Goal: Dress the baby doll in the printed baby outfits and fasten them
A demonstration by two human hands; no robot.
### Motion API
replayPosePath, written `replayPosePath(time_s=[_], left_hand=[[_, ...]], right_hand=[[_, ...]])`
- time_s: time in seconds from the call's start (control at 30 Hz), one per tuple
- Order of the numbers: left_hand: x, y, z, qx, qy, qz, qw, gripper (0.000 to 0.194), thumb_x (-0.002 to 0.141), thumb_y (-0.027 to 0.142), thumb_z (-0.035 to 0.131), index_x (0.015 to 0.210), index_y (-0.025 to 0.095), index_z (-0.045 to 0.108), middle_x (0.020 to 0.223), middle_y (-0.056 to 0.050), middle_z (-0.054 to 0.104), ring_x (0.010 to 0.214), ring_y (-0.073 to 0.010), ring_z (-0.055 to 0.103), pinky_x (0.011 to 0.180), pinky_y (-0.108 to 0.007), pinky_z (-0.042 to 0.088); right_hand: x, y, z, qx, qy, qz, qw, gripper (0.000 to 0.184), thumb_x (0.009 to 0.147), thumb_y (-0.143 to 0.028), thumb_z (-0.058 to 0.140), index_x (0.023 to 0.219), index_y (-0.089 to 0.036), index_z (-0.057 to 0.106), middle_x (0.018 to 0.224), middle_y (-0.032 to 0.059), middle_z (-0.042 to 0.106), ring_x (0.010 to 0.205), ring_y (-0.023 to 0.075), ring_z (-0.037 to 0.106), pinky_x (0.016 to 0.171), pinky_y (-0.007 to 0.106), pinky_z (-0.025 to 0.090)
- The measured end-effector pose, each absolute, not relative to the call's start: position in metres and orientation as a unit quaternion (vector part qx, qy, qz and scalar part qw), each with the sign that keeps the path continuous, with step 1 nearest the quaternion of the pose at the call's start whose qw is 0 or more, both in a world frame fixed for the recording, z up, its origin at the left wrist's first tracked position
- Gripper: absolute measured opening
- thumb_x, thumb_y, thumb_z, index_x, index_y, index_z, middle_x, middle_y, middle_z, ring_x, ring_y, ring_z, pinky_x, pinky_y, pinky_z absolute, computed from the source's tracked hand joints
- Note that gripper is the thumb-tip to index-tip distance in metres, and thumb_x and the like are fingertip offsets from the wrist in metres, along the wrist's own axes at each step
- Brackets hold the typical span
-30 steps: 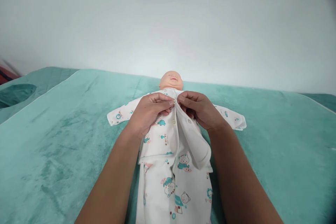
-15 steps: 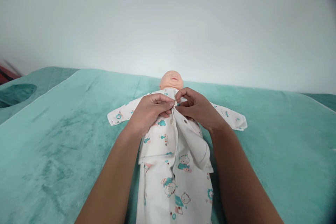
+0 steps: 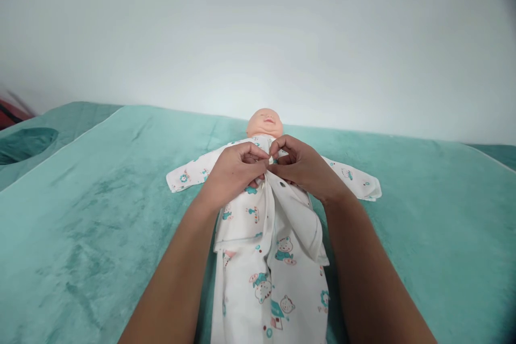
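A baby doll (image 3: pixel 265 123) lies on its back, dressed in a white printed shirt (image 3: pixel 240 224) and matching trousers (image 3: pixel 245 306). Both my hands meet at the shirt's front opening, high on the chest. My left hand (image 3: pixel 237 169) pinches the left front edge, where a button was visible earlier; fingers now cover it. With thumb and index finger, my right hand (image 3: pixel 304 166) grips the edge of the right front flap (image 3: pixel 296 215). Below the hands that flap folds outward, showing its plain inside and a buttonhole (image 3: pixel 282 184). Whether the button is through a hole cannot be seen.
A green plush cover (image 3: pixel 108 215) spreads under the doll, with an oval dark-green hollow (image 3: pixel 28 145) at the far left. Behind it rises a white wall (image 3: pixel 258 37). Something red (image 3: pixel 12 113) shows at the left edge.
My right hand has moved left to the button, its index finger now above the edge. My left thumb has slid slightly down, and the fingertips of both hands now nearly touch.
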State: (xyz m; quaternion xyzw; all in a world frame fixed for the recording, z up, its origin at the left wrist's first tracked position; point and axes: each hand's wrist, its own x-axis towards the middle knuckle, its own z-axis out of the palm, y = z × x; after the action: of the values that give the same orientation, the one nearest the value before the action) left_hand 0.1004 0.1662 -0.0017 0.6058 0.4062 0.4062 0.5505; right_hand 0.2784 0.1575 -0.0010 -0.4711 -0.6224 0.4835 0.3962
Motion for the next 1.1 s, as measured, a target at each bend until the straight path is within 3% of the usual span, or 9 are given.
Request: replayPosePath(time_s=[0.27,0.67,1.1], left_hand=[[0.1047,0.1648,-0.0024,0.629,0.429,0.410,0.501,0.017,0.071,0.015,0.058,0.086,0.020,0.063,0.059,0.006,0.054,0.046,-0.0071,0.048,0.042,-0.018,0.039],[0.1079,0.1633,-0.0008,0.680,0.451,0.396,0.421,0.010,0.071,0.018,0.056,0.080,0.022,0.058,0.060,0.006,0.052,0.051,-0.0078,0.044,0.048,-0.020,0.033],[0.1098,0.1622,-0.0018,0.625,0.426,0.429,0.494,0.014,0.067,0.015,0.056,0.078,0.022,0.055,0.058,0.007,0.047,0.047,-0.0072,0.041,0.042,-0.019,0.031]], right_hand=[[0.2790,0.1583,-0.0016,-0.472,-0.618,0.490,0.393,0.018,0.081,-0.024,0.069,0.090,-0.024,0.053,0.056,-0.0095,0.041,0.047,0.0058,0.035,0.043,0.019,0.023],[0.2818,0.1580,0.0012,-0.450,-0.616,0.518,0.386,0.019,0.078,-0.016,0.064,0.093,-0.024,0.054,0.059,-0.0096,0.040,0.049,0.0056,0.033,0.045,0.020,0.021],[0.2811,0.1585,0.0002,-0.453,-0.611,0.517,0.392,0.020,0.077,-0.016,0.066,0.092,-0.024,0.055,0.059,-0.0087,0.040,0.049,0.0063,0.034,0.045,0.021,0.022]])
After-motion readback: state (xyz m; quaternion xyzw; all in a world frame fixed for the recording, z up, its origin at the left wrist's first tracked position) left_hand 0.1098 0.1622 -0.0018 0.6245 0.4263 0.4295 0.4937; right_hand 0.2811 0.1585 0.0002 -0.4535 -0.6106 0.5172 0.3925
